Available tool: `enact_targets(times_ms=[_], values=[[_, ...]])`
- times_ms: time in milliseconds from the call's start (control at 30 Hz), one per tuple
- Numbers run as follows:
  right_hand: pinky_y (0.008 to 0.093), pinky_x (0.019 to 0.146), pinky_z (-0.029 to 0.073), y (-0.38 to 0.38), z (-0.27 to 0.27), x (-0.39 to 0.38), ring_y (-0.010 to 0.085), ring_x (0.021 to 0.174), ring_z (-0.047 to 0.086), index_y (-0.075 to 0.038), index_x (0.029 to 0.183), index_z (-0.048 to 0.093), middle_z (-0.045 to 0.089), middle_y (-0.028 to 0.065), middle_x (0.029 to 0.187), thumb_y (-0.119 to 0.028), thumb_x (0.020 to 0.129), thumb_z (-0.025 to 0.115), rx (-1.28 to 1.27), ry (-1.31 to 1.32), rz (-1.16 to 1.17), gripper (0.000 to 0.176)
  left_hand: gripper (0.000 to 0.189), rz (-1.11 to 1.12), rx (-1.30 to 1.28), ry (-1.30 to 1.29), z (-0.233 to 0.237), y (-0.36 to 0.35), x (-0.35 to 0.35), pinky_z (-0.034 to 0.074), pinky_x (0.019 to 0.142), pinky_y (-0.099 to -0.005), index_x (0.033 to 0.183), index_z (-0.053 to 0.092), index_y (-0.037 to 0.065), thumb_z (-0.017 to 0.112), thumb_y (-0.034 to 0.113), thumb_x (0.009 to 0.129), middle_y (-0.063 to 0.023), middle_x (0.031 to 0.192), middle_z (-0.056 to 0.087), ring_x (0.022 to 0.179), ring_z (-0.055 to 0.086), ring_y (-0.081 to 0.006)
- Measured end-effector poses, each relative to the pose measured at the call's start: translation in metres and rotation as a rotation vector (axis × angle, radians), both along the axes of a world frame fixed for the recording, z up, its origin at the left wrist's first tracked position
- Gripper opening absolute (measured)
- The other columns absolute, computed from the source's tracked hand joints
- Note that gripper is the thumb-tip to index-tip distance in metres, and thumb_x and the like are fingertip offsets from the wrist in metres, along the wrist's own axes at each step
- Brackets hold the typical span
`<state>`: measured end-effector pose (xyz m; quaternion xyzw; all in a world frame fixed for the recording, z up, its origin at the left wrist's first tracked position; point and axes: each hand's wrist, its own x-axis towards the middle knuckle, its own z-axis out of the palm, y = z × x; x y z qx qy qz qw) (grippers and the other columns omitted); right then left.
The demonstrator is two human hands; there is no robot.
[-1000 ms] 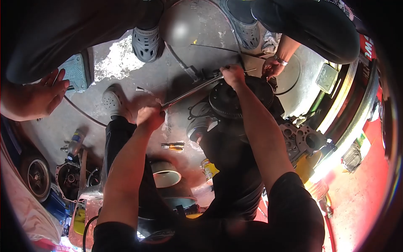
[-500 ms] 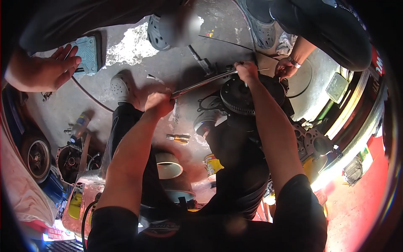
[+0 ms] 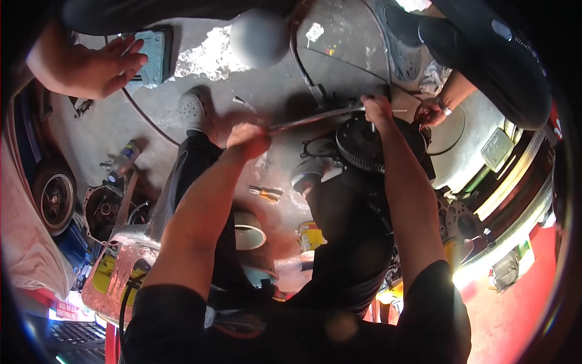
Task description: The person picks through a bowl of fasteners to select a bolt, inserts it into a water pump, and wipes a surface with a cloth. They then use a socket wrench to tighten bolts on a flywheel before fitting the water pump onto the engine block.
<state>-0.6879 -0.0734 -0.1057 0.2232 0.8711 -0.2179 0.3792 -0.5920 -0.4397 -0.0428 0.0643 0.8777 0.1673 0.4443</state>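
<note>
A long-handled socket wrench [image 3: 315, 119] runs between my two hands. My left hand [image 3: 248, 139] is wrapped around its handle end. At the other end, my right hand [image 3: 377, 110] grips the wrench head above a dark toothed flywheel [image 3: 357, 148], which is mounted on an engine. Whether the socket is seated on a bolt is hidden. A co-worker's hand [image 3: 431, 113], with a watch on the wrist, touches the flywheel's right edge.
Orange-handled pliers [image 3: 267, 193] lie on the floor, near a yellow can [image 3: 310, 236] and a round metal cylinder [image 3: 248, 233]. Another person's open hand [image 3: 103, 68] hangs at upper left, over a teal case [image 3: 151, 57]. A gearbox housing [image 3: 104, 209] sits at left.
The whole view has shifted, so most things appear farther right. Both my hands keep their hold on the wrench, whose shaft is now blurred. The other person's hand at upper left has turned slightly.
</note>
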Motion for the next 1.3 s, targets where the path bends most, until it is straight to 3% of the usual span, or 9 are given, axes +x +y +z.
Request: enact_targets(times_ms=[67,100,333,667,933,1000,1100,1200,1300], values=[[0.0359,0.059,0.054,0.006,0.004,-0.001,0.0223,0.069,0.067,-0.004,0.094,0.071,0.068,0.0100,0.080,-0.031,0.087,0.063,-0.131,-0.216,-0.351,0.030,0.033,-0.012,-0.034,-0.038,0.009,0.004,-0.002,0.054,0.081,-0.0468,0.100,0.068,0.006,0.054,0.030,0.084,-0.0162,0.094,0.071,0.091,0.069,-0.0350],[0.0306,0.049,0.051,0.006,0.010,-0.001,0.0143,0.060,0.061,-0.003,0.096,0.069,0.064,0.0069,0.079,-0.028,0.088,0.065,-0.164,-0.173,-0.335,0.027,0.031,-0.018,-0.028,-0.055,0.013,0.006,0.000,0.054,0.080,-0.0475,0.098,0.068,0.007,0.055,0.031,0.084,-0.0159,0.091,0.071,0.088,0.069,-0.0357],[0.0331,0.058,0.055,0.018,0.015,-0.025,0.0165,0.065,0.060,-0.002,0.107,0.059,0.058,0.0065,0.088,-0.031,0.091,0.063,-0.330,-0.434,-0.313,0.033,0.027,0.011,0.017,-0.092,0.053,0.009,-0.024,0.054,0.078,-0.0477,0.100,0.067,0.008,0.057,0.029,0.085,-0.0183,0.087,0.070,0.085,0.069,-0.0365],[0.0278,0.059,0.053,0.039,0.081,-0.037,0.0138,0.066,0.058,-0.004,0.092,0.062,0.058,0.0034,0.084,-0.022,0.090,0.062,-0.455,-0.388,-0.347,0.018,0.028,0.131,0.184,-0.205,0.153,0.033,-0.030,0.053,0.078,-0.0501,0.097,0.063,0.004,0.060,0.028,0.084,-0.0229,0.084,0.067,0.084,0.067,-0.0405],[0.0301,0.058,0.050,0.036,0.088,-0.032,0.0171,0.060,0.059,-0.001,0.085,0.062,0.058,0.0055,0.076,-0.021,0.088,0.062,-0.431,-0.327,-0.353,0.020,0.029,0.153,0.647,-0.585,0.190,0.036,-0.046,0.049,0.075,-0.0497,0.097,0.059,-0.002,0.061,0.025,0.087,-0.0253,0.087,0.065,0.088,0.065,-0.0433],[0.0302,0.056,0.049,0.055,0.074,-0.017,0.0171,0.059,0.059,-0.001,0.084,0.062,0.058,0.0056,0.073,-0.021,0.088,0.062,-0.498,-0.259,-0.354,0.021,0.024,0.030,0.598,-0.461,0.184,0.034,-0.041,0.050,0.073,-0.0493,0.098,0.058,-0.001,0.062,0.019,0.085,-0.0233,0.085,0.066,0.084,0.066,-0.0423],[0.0295,0.057,0.049,0.049,0.080,-0.014,0.0141,0.058,0.057,-0.002,0.085,0.061,0.058,0.0037,0.075,-0.023,0.090,0.060,-0.384,-0.246,-0.307,0.022,0.028,-0.022,0.050,-0.189,0.127,0.026,-0.016,0.054,0.072,-0.0443,0.110,0.056,0.005,0.057,0.013,0.083,-0.0169,0.087,0.069,0.087,0.070,-0.0307],[0.0294,0.053,0.049,0.035,0.078,-0.016,0.0138,0.054,0.055,-0.002,0.083,0.061,0.058,0.0039,0.073,-0.023,0.089,0.060,-0.328,-0.220,-0.377,0.022,0.029,-0.062,0.030,-0.143,0.105,0.021,-0.012,0.052,0.078,-0.0471,0.109,0.056,0.003,0.055,0.016,0.083,-0.0190,0.090,0.070,0.091,0.069,-0.0335],[0.0292,0.051,0.049,0.035,0.081,-0.016,0.0136,0.053,0.055,-0.002,0.083,0.061,0.057,0.0038,0.072,-0.022,0.089,0.060,-0.293,-0.229,-0.367,0.022,0.024,-0.024,0.019,-0.076,0.096,0.024,-0.004,0.052,0.074,-0.0497,0.103,0.060,0.009,0.058,0.020,0.082,-0.0177,0.084,0.069,0.081,0.069,-0.0371]])
